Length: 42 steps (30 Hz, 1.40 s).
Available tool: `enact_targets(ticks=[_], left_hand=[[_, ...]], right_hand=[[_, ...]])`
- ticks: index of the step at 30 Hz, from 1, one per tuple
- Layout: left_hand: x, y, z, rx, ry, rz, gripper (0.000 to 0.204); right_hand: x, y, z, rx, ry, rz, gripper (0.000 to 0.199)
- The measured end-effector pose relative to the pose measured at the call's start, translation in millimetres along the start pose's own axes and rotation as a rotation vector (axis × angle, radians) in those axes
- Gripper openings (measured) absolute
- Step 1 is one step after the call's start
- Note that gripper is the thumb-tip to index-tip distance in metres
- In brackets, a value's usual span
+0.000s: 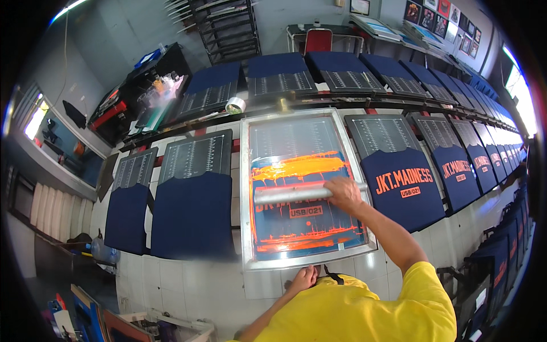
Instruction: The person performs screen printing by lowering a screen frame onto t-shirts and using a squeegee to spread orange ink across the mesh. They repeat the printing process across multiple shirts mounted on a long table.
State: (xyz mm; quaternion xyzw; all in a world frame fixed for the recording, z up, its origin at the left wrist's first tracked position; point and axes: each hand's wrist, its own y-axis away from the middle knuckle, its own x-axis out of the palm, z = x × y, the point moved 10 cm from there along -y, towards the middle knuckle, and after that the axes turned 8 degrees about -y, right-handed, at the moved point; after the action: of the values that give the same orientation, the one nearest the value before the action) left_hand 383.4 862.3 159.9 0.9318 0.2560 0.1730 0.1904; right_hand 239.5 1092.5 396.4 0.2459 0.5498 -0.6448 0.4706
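A silk screen in a silver metal frame (247, 228) lies over a dark blue shirt piece on a printing board. My right hand (343, 194) is closed around the right end of a squeegee (285, 194), a long silver bar lying across the mesh. Beyond the bar spreads a thick band of orange ink (299, 166); more ink streaks the mesh's near end. Dark lettering shows through the mesh, partly hidden by the squeegee. My left hand (303, 278), its fingers curled, is at the frame's near edge; whatever it grips is hidden.
Boards with dark blue shirt pieces (194, 211) stand on the left; printed ones (401, 188) with orange lettering line the right. Another board row (279, 74) runs behind a dark rail. A tape roll (235, 105) sits on that rail. Printed pieces (501, 268) hang at lower right.
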Motion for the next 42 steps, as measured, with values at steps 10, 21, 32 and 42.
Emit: enact_targets(ticks=[10,21,32,42], left_hand=[[-3,14,-27,0.026,-0.060,-0.043,0.050],[-8,4,-4,0.060,0.011,0.007,0.044],[-10,2,-14,0.058,-0.021,0.023,0.046],[-8,-3,-4,0.067,0.037,0.076,0.047]], right_hand=[[47,-64,-76,0.051,0.094,0.071,0.035],[55,-86,-101,0.146,0.008,0.225,0.017],[44,-43,-67,0.349,0.021,0.473,0.020],[17,69,37,0.251,0.052,0.434,0.020]])
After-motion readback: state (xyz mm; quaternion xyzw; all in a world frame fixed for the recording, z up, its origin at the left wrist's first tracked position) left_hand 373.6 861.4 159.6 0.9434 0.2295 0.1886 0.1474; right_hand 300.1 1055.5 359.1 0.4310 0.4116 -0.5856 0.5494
